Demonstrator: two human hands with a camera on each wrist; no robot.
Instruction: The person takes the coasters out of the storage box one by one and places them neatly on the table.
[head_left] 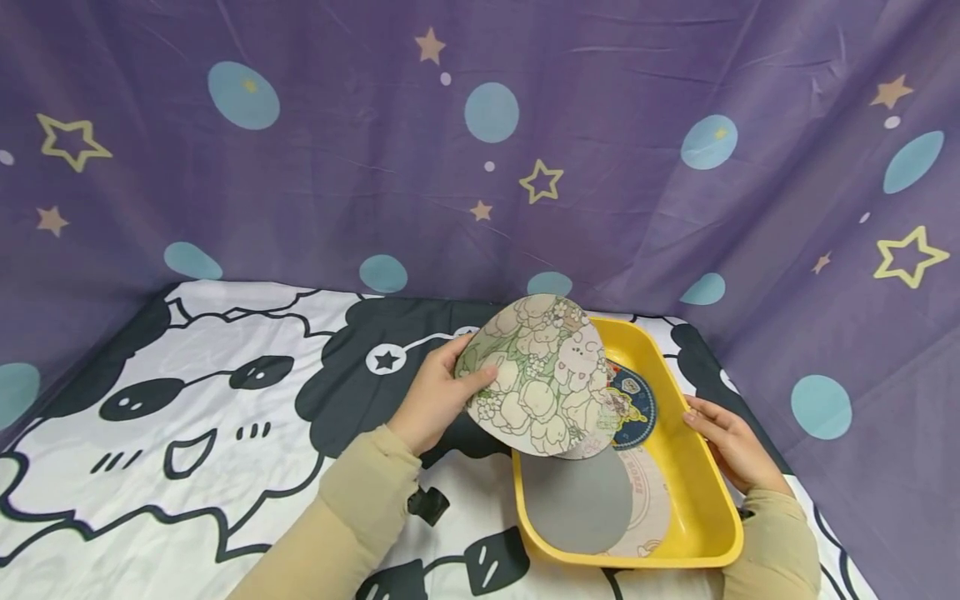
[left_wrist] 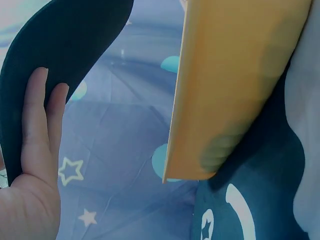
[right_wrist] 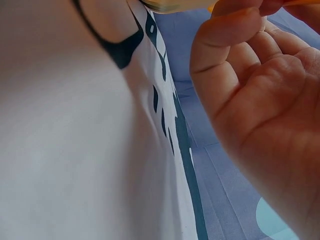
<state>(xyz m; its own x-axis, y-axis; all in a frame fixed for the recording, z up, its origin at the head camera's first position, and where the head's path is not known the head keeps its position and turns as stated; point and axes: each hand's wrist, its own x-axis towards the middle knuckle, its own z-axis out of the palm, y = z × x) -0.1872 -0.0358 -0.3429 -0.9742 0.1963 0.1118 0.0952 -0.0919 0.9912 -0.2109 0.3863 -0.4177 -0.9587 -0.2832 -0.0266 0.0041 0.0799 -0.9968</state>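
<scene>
My left hand (head_left: 437, 390) holds a round mat (head_left: 536, 387) with a pale floral and bunny print, thumb on its face and fingers behind. Its dark underside (left_wrist: 65, 55) shows in the left wrist view, with two fingers laid along it. Another mat edge (head_left: 596, 446) peeks out just beneath it. Held at a tilt, the mat overlaps the left side of a yellow plastic basin (head_left: 686, 500) in the head view. My right hand (head_left: 727, 446) grips the basin's right rim; in the right wrist view the thumb and fingers close on it at the top.
Inside the basin lie a plain grey disc (head_left: 577, 500), a pinkish round mat (head_left: 648, 508) partly under it, and a dark blue round mat (head_left: 637, 408). A black-and-white cartoon cloth (head_left: 247, 433) covers the table. Behind it hangs a purple starry curtain (head_left: 360, 167).
</scene>
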